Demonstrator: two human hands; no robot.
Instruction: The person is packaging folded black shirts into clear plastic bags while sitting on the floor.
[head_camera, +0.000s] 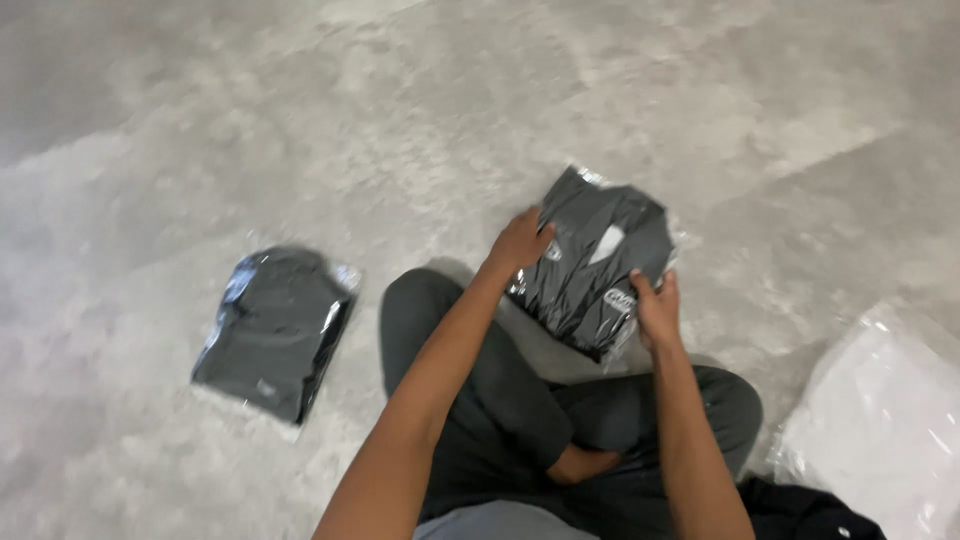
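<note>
I sit cross-legged on a grey concrete floor (400, 120). Both hands hold a clear plastic bag with a folded dark garment (595, 265) in front of my knees. My left hand (520, 243) grips the bag's left edge. Its near right corner is pinched by my right hand (657, 308). The bag is tilted and appears lifted a little off the floor, though I cannot tell for sure. A second bagged dark garment (275, 330) lies flat on the floor to my left, well apart from both hands.
Clear empty plastic bags (885, 420) lie in a heap at the lower right. A piece of loose black cloth (800, 510) rests beside my right knee. My legs in dark trousers (520, 420) fill the bottom centre.
</note>
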